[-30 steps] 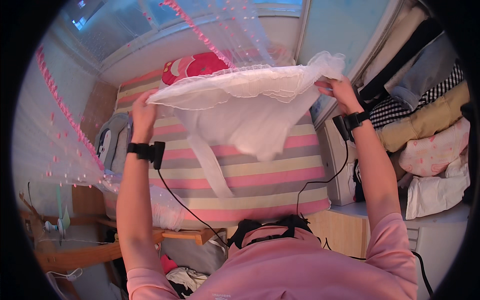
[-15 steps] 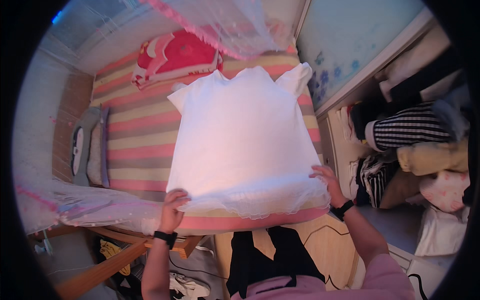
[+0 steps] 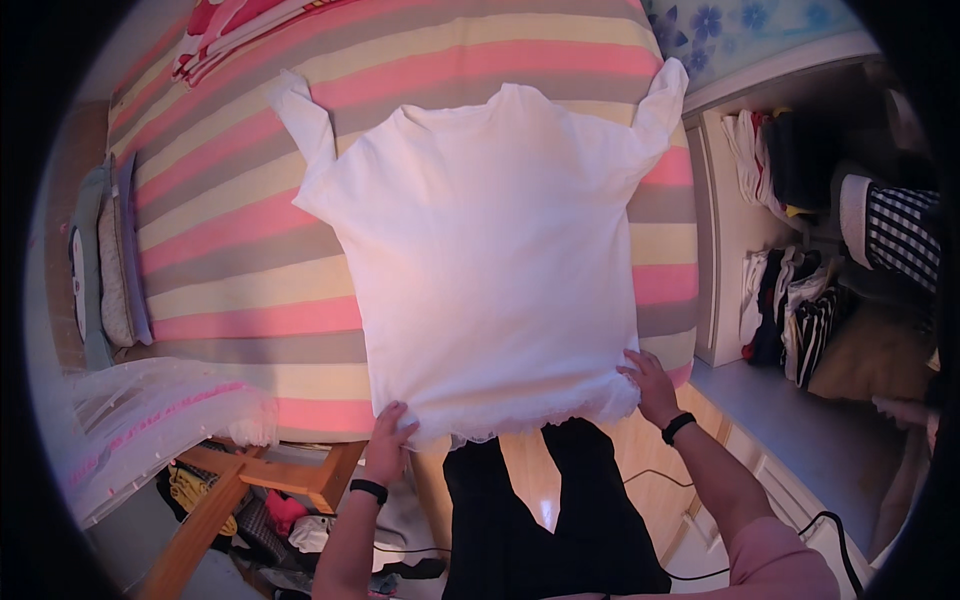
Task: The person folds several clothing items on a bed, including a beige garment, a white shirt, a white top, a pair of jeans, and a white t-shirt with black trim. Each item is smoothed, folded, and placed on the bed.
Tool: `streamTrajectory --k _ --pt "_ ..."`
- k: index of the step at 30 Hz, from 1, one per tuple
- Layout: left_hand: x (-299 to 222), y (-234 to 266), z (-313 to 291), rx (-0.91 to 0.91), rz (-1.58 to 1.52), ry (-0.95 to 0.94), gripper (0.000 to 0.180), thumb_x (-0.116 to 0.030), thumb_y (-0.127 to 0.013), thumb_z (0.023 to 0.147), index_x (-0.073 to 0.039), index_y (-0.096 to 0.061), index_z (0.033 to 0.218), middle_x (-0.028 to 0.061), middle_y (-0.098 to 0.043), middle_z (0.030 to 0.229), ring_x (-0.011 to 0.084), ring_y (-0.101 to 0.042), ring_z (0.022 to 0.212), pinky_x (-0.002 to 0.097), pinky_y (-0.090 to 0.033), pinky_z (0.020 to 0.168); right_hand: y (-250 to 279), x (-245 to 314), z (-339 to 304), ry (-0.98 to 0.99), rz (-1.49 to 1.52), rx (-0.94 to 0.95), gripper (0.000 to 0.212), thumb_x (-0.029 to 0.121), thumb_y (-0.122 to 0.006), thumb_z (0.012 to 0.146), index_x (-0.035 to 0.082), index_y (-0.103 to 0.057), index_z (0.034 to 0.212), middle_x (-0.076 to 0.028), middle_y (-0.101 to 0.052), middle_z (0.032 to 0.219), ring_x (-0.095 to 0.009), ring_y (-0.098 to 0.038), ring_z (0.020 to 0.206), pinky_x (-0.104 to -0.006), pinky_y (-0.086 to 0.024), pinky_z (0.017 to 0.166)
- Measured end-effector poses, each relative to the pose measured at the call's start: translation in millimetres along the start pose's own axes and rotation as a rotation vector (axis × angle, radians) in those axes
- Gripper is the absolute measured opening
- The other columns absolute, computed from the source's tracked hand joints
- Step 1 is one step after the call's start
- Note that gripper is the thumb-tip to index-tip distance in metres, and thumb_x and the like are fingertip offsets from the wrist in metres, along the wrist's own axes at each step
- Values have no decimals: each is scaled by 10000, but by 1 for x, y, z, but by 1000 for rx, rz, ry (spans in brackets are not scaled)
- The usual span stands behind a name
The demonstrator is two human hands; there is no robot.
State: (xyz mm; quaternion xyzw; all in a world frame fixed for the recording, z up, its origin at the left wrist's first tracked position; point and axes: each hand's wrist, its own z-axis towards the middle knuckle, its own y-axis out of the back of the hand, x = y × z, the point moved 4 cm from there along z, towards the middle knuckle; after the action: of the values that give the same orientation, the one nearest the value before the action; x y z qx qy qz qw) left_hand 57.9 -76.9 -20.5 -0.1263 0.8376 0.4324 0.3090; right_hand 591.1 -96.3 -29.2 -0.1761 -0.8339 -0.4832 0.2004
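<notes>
A white short-sleeved top with a lace hem lies spread flat on a bed with a pink, grey and cream striped cover. Its neck points away from me and its sleeves are spread out. My left hand grips the lower left corner of the hem at the bed's near edge. My right hand holds the lower right corner of the hem. Both wrists wear black bands.
A red patterned pillow lies at the bed's far end. Folded clothes fill open shelves on the right. A sheer net with pink trim hangs at lower left over a wooden frame. A cable trails on the floor.
The top was held up in the air a second ago; it now lies flat on the bed, and both hands have come down to its hem at the near edge.
</notes>
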Motion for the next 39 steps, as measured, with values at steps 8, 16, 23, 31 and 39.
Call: streamTrajectory --k 8,16,23,31,39 --pt "37 79 35 421 -16 315 191 -29 -655 837 -73 -771 981 144 -705 1078 335 -667 1048 426 -542 944 49 -6 38 3 -215 372 365 24 -626 871 119 -719 1212 -126 -636 1351 -353 -566 1250 -446 -486 1017" --pt "75 237 299 -522 -412 61 332 -98 -649 964 16 -664 1275 123 -724 1168 192 -666 1050 343 -520 932 151 37 251 24 99 -369 464 59 -719 876 47 -617 1328 -169 -667 1240 -342 -646 1132 -428 -519 984" --pt "34 245 387 -29 67 263 457 -161 -761 879 21 -660 1286 140 -739 1155 230 -694 1032 375 -522 959 175 61 405 -21 -24 -379 724 214 -836 792 9 -548 1424 -218 -659 1310 -360 -642 1193 -416 -504 1040" --pt "-35 321 263 452 -145 32 313 -118 -772 849 15 -707 1125 104 -749 980 131 -641 912 332 -523 860 246 87 282 -69 5 727 505 324 -815 774 -7 -729 1144 -149 -767 1012 -248 -706 949 -368 -533 894" --pt "-84 445 250 -89 214 128 126 -124 -683 958 -9 -634 941 23 -596 751 134 -568 747 321 -465 655 388 112 254 -149 -485 93 278 252 -693 906 5 -733 1028 -253 -724 946 -449 -693 888 -508 -549 785"
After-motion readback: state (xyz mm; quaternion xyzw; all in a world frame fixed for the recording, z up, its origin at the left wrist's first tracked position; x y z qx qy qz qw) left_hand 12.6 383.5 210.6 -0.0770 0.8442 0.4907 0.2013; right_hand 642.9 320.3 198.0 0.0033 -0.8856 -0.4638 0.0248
